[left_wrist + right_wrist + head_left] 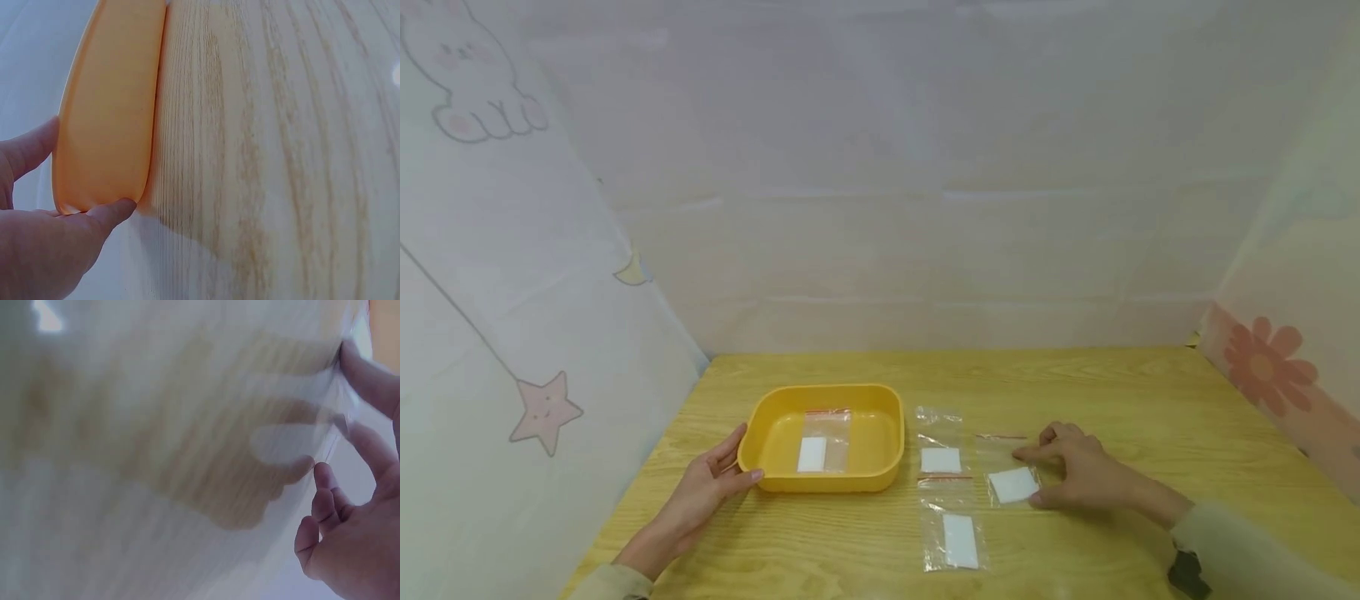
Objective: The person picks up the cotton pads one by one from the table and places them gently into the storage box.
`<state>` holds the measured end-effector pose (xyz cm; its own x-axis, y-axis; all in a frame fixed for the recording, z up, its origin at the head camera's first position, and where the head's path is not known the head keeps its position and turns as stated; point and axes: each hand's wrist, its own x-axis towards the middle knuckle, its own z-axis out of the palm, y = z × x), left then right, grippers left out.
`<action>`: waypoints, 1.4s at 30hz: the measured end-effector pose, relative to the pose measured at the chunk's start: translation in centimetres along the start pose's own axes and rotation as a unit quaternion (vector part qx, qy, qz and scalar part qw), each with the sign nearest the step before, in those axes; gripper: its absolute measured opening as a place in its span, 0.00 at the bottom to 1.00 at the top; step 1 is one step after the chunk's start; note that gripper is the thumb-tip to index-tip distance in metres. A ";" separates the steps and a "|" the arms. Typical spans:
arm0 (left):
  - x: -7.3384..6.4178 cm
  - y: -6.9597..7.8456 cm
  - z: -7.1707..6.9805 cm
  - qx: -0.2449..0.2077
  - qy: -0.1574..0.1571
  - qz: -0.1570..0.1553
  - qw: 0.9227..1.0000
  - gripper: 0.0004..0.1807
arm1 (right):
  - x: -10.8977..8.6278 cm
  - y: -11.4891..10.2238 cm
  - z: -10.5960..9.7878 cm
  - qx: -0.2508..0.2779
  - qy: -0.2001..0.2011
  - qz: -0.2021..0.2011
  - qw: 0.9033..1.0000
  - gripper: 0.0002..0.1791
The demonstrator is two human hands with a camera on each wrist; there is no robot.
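Right now the left hand (700,492) cups the yellow tray (775,479) at its nine o'clock corner, fingers relaxed, likely to steady it. Inside lies one clear bag (824,442) with a white pad. At the tray's three o'clock, the right hand (1078,475) pinches another small bag (1013,483); two more bags (942,458) lie between.

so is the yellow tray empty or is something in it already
Not empty: the yellow tray holds one clear bag with a white pad, lying flat on its floor.
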<state>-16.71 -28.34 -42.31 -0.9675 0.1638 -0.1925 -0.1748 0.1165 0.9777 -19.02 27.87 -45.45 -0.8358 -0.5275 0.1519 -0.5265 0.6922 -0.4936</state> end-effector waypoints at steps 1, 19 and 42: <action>0.0 0.0 0.0 -0.001 0.000 -0.001 1.000 0.51 | -0.1 -0.2 0.1 0.000 0.005 0.002 1.000 0.35; 0.0 -0.2 -0.1 0.006 0.002 0.003 1.000 0.50 | -1.6 -3.6 1.6 0.057 0.080 0.070 0.993 0.29; 0.0 -0.1 0.0 0.014 0.006 0.007 1.000 0.50 | 0.4 -3.7 -0.9 0.394 -0.090 0.052 0.913 0.45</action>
<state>-16.70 -28.33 -42.37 -0.9721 0.1542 -0.1770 -0.1557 0.1409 0.9777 -17.53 25.59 -42.79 -0.7988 -0.6004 -0.0387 -0.1111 0.2103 -0.9713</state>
